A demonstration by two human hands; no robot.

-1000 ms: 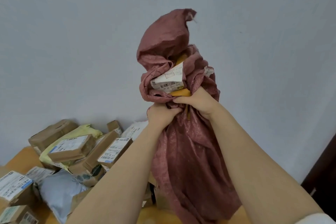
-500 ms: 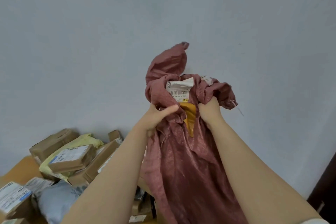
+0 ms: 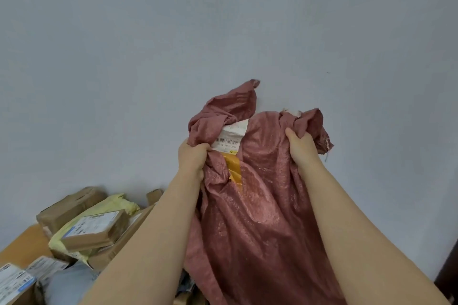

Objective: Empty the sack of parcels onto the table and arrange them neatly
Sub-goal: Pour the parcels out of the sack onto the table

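Our left hand [image 3: 193,158] is clenched tight round a bunch of the pink sack [image 3: 262,218] at centre frame, fingers buried in the cloth. Our right hand [image 3: 301,150] grips another fistful to the right, level with it, the two well apart. Between them, nearer the left hand, a yellow parcel [image 3: 234,168] with a white barcode label [image 3: 229,140] shows in a fold of the raised sack. The rest of the sack hangs down between our forearms. At lower left, parcels lie heaped on the wooden table [image 3: 24,242]: a brown box [image 3: 95,231] on a yellow bag [image 3: 109,205], a grey bag [image 3: 67,285] below.
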